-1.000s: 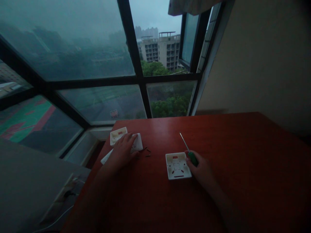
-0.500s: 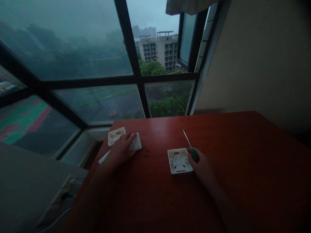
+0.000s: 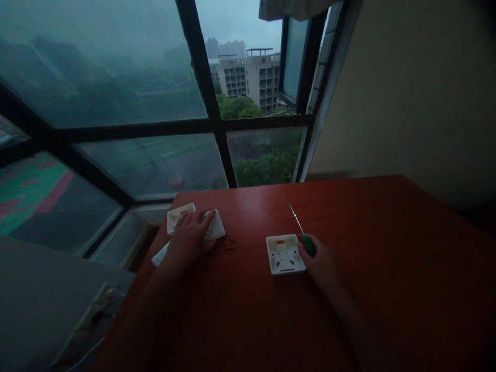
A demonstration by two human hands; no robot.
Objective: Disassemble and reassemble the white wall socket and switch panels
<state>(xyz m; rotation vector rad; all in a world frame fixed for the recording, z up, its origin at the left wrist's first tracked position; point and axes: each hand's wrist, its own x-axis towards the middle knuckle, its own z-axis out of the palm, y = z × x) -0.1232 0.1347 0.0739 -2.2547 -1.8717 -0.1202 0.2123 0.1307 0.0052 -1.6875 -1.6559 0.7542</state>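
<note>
My right hand (image 3: 321, 259) is closed around the green handle of a screwdriver (image 3: 309, 246), its thin metal shaft pointing up and away to the left. That hand also rests against the right edge of a white square wall socket back box (image 3: 274, 264), which lies with its hollow side up. My left hand (image 3: 190, 236) is curled over a white switch plate (image 3: 219, 226), fingers at its far edge and thumb near its close edge; the palm hides part of it. Several small dark screws (image 3: 231, 247) lie just right of the left thumb.
Behind my left hand sits a second white back box (image 3: 174, 215), partly covered. Another white plate (image 3: 158, 256) pokes out beneath the left wrist at the left edge of the red-brown table (image 3: 248, 310). Windows (image 3: 155, 160) rise beyond the table, and a wall (image 3: 387, 103) stands right.
The view has shifted slightly, moving everything a little left in the picture. My left hand stays over the switch plate, and the right still holds the screwdriver by the back box.
</note>
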